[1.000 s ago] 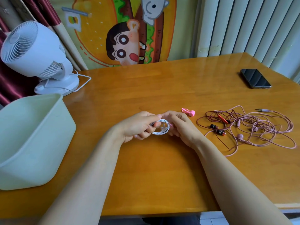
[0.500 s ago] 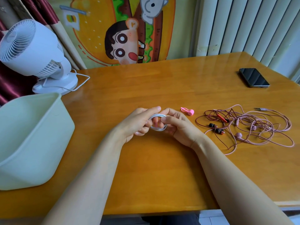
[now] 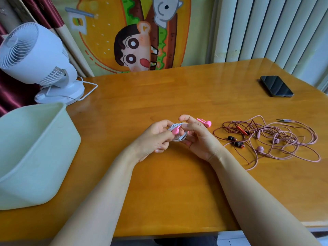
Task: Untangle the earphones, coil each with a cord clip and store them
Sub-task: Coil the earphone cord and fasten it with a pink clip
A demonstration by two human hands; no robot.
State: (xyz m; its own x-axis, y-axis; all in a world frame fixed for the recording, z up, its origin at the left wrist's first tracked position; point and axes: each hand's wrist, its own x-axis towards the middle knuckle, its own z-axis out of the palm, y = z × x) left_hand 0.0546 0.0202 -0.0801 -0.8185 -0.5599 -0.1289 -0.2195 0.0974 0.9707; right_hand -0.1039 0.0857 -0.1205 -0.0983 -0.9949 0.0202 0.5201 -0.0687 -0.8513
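White earphones [image 3: 179, 138], wound into a small coil, sit between both hands just above the middle of the wooden table [image 3: 177, 189]. The left hand [image 3: 152, 141] reaches in with its fingers curled, thumb and forefinger pinching a pink cord clip [image 3: 175, 131] against the upper side of the coil; the clip's round head shows between the fingertips. The right hand [image 3: 202, 139] grips the coil from the other side, thumb laid across the top of the loops and lower fingers curled beneath them, while its forefinger is lifted clear and slightly bent. How far the clip's strap goes round the loops is hidden by the fingers. Just beyond the right hand a second pink clip [image 3: 205, 122] lies flat on the table. Further right, well apart from the hands, a pink pair of earphones [image 3: 291, 139] and a dark red pair [image 3: 236, 133] lie knotted together in a loose heap, their cables crossing one another, with a plug sticking out at the heap's far right. A pale green bin [image 3: 35, 148] stands open at the left edge of the table, near the left forearm. Behind it stands a white desk fan [image 3: 32, 54], its cable trailing on the wood. A dark phone [image 3: 276, 86] lies face up near the far right corner. A cartoon poster [image 3: 134, 32] hangs behind the table.
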